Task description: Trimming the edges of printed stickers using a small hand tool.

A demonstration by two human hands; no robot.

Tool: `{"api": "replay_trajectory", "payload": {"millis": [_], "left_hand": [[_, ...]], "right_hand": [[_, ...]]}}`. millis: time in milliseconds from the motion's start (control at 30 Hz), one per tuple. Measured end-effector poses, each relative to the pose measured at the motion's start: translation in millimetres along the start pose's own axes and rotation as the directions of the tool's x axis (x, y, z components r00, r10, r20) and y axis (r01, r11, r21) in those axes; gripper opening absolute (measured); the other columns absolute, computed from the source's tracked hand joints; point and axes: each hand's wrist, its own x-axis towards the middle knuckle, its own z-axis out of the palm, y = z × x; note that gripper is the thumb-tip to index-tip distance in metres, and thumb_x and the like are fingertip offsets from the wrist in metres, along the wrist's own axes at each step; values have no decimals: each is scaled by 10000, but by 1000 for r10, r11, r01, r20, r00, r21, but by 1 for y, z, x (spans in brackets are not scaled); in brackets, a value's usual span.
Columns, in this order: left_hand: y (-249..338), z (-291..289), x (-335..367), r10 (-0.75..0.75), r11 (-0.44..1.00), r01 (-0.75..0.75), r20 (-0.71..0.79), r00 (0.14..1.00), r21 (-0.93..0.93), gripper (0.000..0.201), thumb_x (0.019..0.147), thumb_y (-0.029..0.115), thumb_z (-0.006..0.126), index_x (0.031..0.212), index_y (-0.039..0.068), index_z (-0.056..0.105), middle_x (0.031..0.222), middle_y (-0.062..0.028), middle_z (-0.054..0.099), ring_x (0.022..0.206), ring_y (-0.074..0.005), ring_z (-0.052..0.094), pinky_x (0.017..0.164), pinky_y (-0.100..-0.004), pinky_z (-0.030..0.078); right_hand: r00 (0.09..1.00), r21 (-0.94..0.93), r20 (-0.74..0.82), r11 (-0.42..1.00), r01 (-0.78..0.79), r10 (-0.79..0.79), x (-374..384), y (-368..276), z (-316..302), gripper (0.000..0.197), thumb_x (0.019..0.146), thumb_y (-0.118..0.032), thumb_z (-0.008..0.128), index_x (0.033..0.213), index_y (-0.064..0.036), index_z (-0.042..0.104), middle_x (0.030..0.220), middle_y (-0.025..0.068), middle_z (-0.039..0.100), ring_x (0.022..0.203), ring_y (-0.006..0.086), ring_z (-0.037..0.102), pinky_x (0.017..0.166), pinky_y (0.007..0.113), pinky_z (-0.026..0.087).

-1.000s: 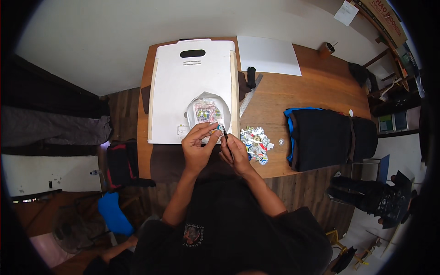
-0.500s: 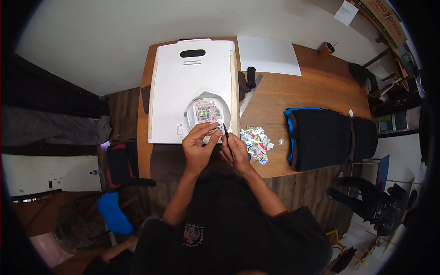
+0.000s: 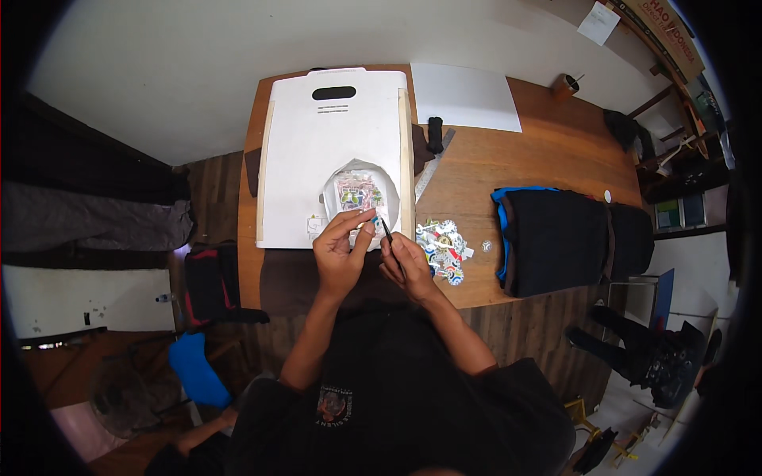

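Note:
My left hand [image 3: 340,250] pinches a small white-and-blue piece [image 3: 376,221], maybe a cut sticker, between thumb and fingers. In my right hand [image 3: 406,262] is a slim black pointed tool [image 3: 386,230], its tip at that piece; its exact kind is too small to make out. Both hands hover over the near edge of a white board [image 3: 298,166] with an oval handle slot. Under the fingertips lies a round white patch [image 3: 337,178] with a colourful printed sheet [image 3: 357,190] in it. Beside my right hand, a pile of small printed cutouts [image 3: 444,252] lies on the table.
Folded dark cloth [image 3: 553,242] lies at the right of the wooden table [image 3: 476,170]. A ruler [image 3: 435,168], a black roll-shaped item [image 3: 435,134] and a white sheet [image 3: 467,95] are farther back. Another person [image 3: 659,349] stands at the right.
The black tool's tip has shifted slightly left and down against the small piece, and both hands have moved a little. At the right, the other person has changed position.

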Motion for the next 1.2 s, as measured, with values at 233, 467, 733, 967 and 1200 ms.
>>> {"api": "replay_trajectory", "payload": {"millis": [233,467,733,967,1200], "left_hand": [[-1,1,0,-31,1000,31,-71,997,-5,237,884,-108,629,1115,-91,677,1067,-117,637,1002,-144,607,891,-240,480],[0,2,0,-33,999,33,-67,997,1,256,873,-122,633,1123,-89,675,1075,-117,635,1017,-146,606,901,-242,479],[1,2,0,-35,999,35,-61,998,7,259,873,-114,640,1128,-89,672,1082,-118,636,1024,-148,608,907,-244,481],[0,2,-1,-42,999,42,-71,997,2,254,871,-113,644,1123,-93,671,1081,-125,642,1021,-151,614,904,-241,486],[1,1,-2,-24,1000,23,34,999,15,256,869,-110,649,1123,-87,675,1077,-121,641,1020,-149,613,902,-241,483]], "right_hand": [[998,42,31,998,49,-51,0,-1,0,323,1061,-360,413,923,-81,499,552,-68,315,422,35,235,423,203,218],[1000,-14,-11,1000,-14,14,0,0,-2,328,1061,-360,411,922,-76,498,550,-67,319,421,35,240,418,205,217],[998,33,19,998,53,-54,0,1,-1,333,1058,-373,414,918,-83,498,549,-70,318,421,35,237,418,202,216],[1000,-23,-17,1000,15,-16,0,2,0,339,1059,-377,410,919,-82,499,544,-69,311,420,38,234,417,204,216],[999,-11,-21,1000,25,-26,0,1,0,338,1061,-372,408,920,-78,500,543,-67,308,420,39,232,417,208,216]]}}
